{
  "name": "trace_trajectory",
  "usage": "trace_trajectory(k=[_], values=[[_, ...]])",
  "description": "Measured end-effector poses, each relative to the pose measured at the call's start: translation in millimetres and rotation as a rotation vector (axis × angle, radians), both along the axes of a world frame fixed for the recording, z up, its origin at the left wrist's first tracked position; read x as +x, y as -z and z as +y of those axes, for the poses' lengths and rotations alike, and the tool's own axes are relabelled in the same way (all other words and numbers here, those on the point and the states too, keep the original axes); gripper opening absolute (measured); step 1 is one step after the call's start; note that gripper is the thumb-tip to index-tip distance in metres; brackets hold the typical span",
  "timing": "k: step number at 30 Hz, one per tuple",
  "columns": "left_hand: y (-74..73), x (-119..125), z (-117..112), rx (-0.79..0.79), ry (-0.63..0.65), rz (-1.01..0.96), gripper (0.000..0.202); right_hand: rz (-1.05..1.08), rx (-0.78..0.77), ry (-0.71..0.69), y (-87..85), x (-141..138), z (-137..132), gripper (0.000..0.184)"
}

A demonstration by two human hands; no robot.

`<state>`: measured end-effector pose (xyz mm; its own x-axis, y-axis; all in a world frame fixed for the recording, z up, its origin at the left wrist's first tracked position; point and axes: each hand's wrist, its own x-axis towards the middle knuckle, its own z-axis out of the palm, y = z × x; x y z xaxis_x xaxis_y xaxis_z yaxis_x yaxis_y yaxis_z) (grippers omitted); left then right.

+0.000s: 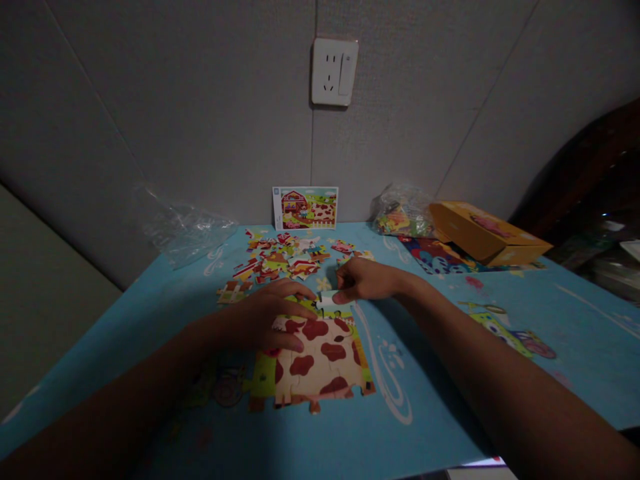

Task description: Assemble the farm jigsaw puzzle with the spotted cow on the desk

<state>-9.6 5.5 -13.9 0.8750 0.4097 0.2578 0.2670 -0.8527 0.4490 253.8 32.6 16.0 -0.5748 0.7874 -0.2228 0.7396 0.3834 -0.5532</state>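
spreading the left hand loosely over the near-left part of the joined cow section; curling the right hand, thumb touching a pale puzzle piece at the section's far edge, right of the left fingertips; cannot tell if pinched or pressed, nor its long axis, with its right end covered

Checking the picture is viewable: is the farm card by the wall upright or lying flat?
Upright: the farm card stands on its long lower edge near the wall, with its printed side facing the camera.
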Motion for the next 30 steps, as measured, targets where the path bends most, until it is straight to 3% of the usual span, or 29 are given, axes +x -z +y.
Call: trace_trajectory(k=[7,15,24,30], values=[[-2.4,-1,-2,0.047,-0.044,0.04,0.042,0.174,-0.065,0.039,3.4,1,2,0.024],[-2.5,-5,8,0.19,-0.304,0.076,0.036,0.277,-0.065,0.154,7.1,-2,3,0.035],[-8.0,-6,4,0.095,-0.314,0.103,0.041,0.382,-0.046,0.125,16.0,-7,5,0.033],[-4.5,-4,3,0.029,-0.237,0.078,0.053,0.47,-0.004,0.125,19.1,-10,5,0.031]])
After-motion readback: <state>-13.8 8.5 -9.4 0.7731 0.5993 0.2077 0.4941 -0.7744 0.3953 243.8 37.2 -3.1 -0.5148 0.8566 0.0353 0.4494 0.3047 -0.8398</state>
